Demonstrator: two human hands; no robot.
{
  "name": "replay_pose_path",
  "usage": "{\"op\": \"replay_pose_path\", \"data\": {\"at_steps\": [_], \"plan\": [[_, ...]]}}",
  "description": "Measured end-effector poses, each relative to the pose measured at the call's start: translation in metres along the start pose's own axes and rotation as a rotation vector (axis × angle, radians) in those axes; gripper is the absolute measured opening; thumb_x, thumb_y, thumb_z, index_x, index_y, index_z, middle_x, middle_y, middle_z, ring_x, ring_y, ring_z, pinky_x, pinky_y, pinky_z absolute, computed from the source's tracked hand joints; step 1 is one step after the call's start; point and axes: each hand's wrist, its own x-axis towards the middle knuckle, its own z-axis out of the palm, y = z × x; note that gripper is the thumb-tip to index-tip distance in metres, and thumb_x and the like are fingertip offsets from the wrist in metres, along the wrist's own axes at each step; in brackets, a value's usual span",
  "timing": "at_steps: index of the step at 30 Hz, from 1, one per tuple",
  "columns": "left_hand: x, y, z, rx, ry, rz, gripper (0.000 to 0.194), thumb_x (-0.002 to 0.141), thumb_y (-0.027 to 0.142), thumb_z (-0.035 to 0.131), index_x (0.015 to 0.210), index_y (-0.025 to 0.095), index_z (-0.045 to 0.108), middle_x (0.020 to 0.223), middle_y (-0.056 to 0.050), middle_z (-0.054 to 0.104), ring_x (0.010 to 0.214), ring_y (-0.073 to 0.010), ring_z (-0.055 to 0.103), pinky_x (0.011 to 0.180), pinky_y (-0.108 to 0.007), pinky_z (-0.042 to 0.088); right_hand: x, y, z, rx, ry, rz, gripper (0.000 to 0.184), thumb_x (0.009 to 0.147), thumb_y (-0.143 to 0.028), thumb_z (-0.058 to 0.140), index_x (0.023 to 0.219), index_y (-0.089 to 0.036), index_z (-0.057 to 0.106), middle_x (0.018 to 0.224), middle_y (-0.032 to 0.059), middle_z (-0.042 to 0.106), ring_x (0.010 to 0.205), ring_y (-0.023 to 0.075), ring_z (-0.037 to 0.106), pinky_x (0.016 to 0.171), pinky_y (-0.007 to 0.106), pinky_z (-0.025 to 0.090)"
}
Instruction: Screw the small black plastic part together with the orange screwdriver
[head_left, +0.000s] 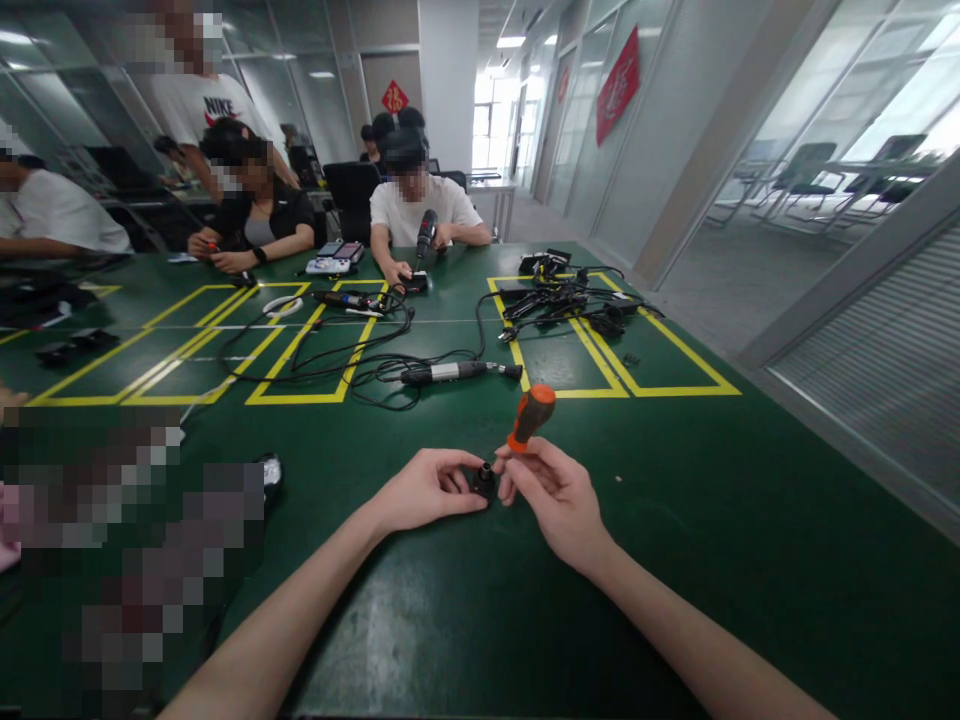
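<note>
My left hand [431,488] grips a small black part [484,484] at the table's near middle, thumb and fingers on its sides. A short round stub stands up from the top of that part. In my right hand [553,490] is a screwdriver [533,412] with an orange and dark handle, tilted with the handle up. Its shaft is mostly hidden by my fingers, and I cannot tell whether the tip touches the black part. Both hands are close together, just above the green table [420,620].
Ahead lies a silver and black corded power tool [444,373]; another corded tool [351,300] is farther left. A heap of black cables and adapters [559,300] sits at the back right. Across the table a person [427,205] holds a power drill [426,232].
</note>
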Motion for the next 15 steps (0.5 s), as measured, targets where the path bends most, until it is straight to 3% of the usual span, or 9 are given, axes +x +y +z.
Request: {"op": "replay_pose_path", "data": {"at_steps": [8,15], "plan": [[-0.0002,0.0013,-0.0001,0.014,-0.021,0.008,0.045,0.072,0.034,0.085,0.108,0.010,0.073,0.074,0.000,0.069,0.065,-0.0116,0.059,0.065,-0.024,0.046,-0.0011,0.0012,-0.0015,-0.047,-0.002,0.070,0.027,0.091,-0.047,0.073,0.089,-0.020,0.067,0.084,0.0077,0.079,0.062,0.0161,0.069,0.057,0.029,0.061],[0.0001,0.0016,-0.0006,0.042,-0.017,0.008,0.047,0.072,0.037,0.084,0.110,0.010,0.073,0.075,-0.001,0.070,0.065,-0.0119,0.060,0.064,-0.024,0.046,-0.0020,0.0031,0.0005,-0.043,-0.014,0.027,0.028,0.094,-0.049,0.069,0.093,-0.021,0.065,0.080,0.0036,0.073,0.060,0.0136,0.064,0.054,0.026,0.058]]}}
